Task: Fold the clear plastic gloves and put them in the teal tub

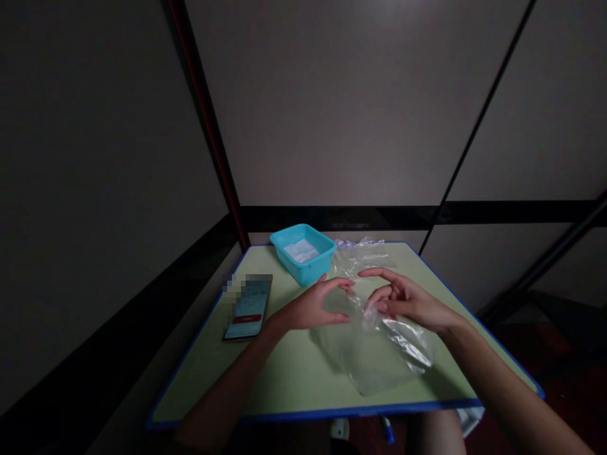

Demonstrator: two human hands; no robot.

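A clear plastic bag (379,360) hangs from my right hand (403,300), low over the front half of the table. My right thumb and some fingers pinch its upper edge, while the index finger stretches out to the left. Just left of the bag's top is my left hand (317,306), its thumb and fingers apart with nothing between them. More clear plastic (363,256) lies crumpled at the back of the table, beyond my right hand.
The light green table (284,379) has a blue edge. A turquoise basket (310,272) holding white packets (302,251) stands at the back. A phone (249,309) lies at the left. Walls rise behind and to the left. Below the front edge is a blue-and-white object (387,431).
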